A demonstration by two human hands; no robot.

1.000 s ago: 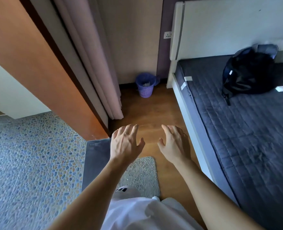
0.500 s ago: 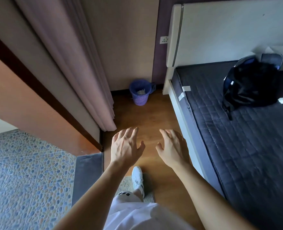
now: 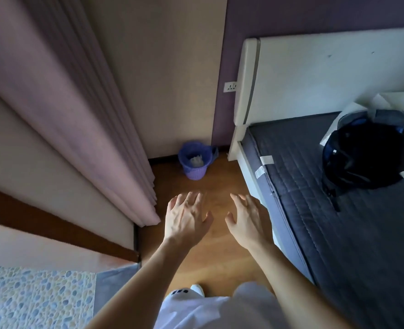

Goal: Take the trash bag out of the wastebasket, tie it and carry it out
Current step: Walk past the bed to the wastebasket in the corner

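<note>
TARGET: wastebasket (image 3: 194,160) upright in the wall corner, trash bag (image 3: 191,148) lining it | BEARING: straight ahead of both hands, well apart | left hand (image 3: 185,219) marginally nearer | right hand (image 3: 247,222) beside it | HANDS: both spread wide, empty.

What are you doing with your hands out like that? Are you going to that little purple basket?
Yes. The person is in a bedroom facing the purple wastebasket in the corner by the bed. Both the left hand and right hand are held out open and empty. The blue trash bag is in the basket, with some paper inside. Nothing has been touched yet.
</note>
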